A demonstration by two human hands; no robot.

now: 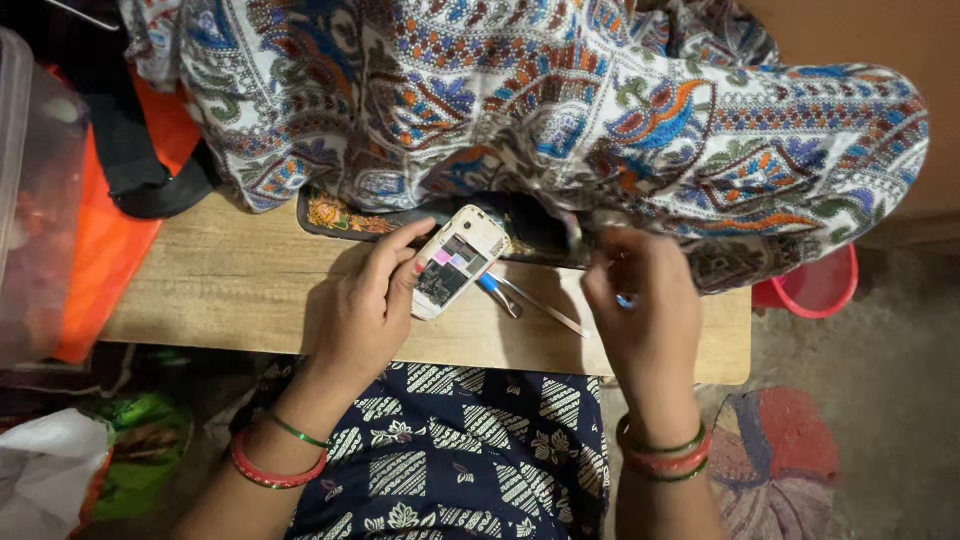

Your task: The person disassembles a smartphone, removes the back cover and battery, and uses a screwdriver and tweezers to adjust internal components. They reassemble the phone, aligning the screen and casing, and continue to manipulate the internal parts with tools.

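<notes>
one white phone (455, 262), back cover off

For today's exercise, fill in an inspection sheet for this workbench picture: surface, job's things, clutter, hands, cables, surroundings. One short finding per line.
Surface: wooden board, partly covered by patterned cloth.
Job's things: white phone, back cover off, insides showing; tweezers and a blue-handled tool lie beside it.
Clutter: dark mat under the cloth's edge.
Hands: left hand holds the phone; right hand is closed on something small, too hidden to identify.
Cables: nothing seen.
Surroundings: orange sheet and clear plastic box to the left, red tub to the right, bags on the floor.
</notes>
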